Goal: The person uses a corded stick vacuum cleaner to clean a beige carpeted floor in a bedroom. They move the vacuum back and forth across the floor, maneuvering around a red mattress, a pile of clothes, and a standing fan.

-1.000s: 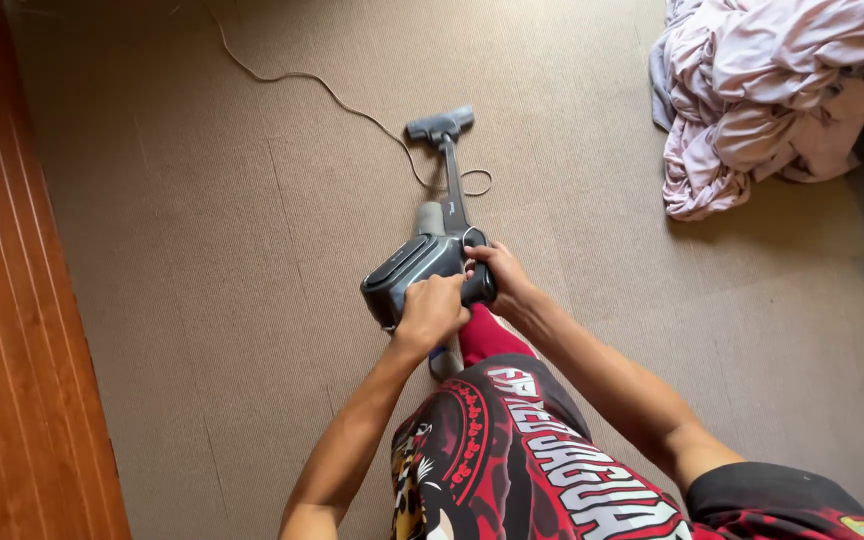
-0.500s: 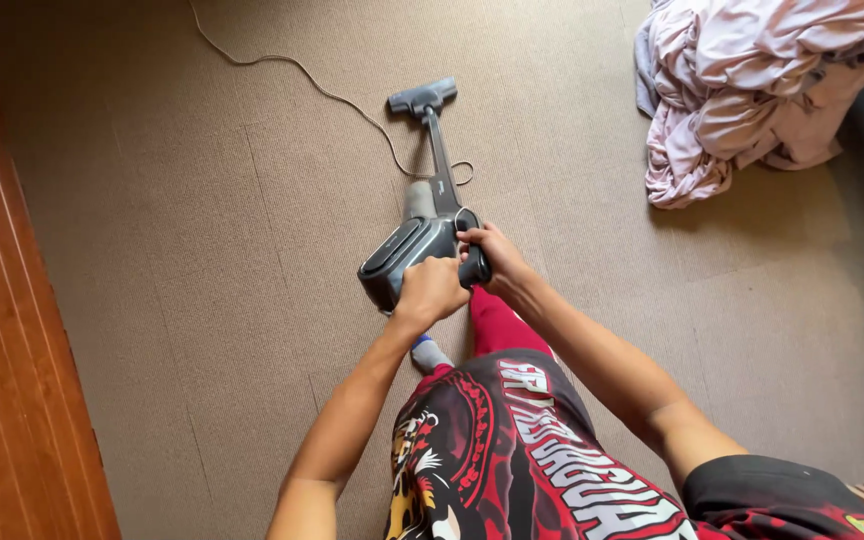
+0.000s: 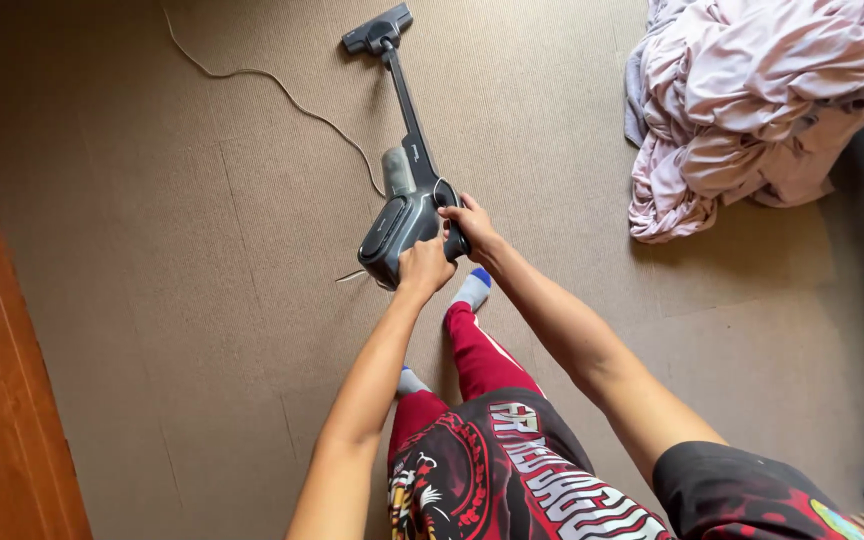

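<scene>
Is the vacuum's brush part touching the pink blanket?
No, the vacuum has its brush head on bare carpet, well apart from the pink blanket.

Both hands grip a dark grey stick vacuum (image 3: 404, 215) at frame centre: the left hand (image 3: 424, 268) on the rear of its body, the right hand (image 3: 470, 226) wrapped around the handle. Its wand runs toward 12 o'clock, ending in the floor head (image 3: 378, 28) on beige carpet (image 3: 182, 260). A white cord (image 3: 282, 95) trails toward 11 o'clock. Crumpled pink bedding (image 3: 752, 100) lies at 2 o'clock.
</scene>
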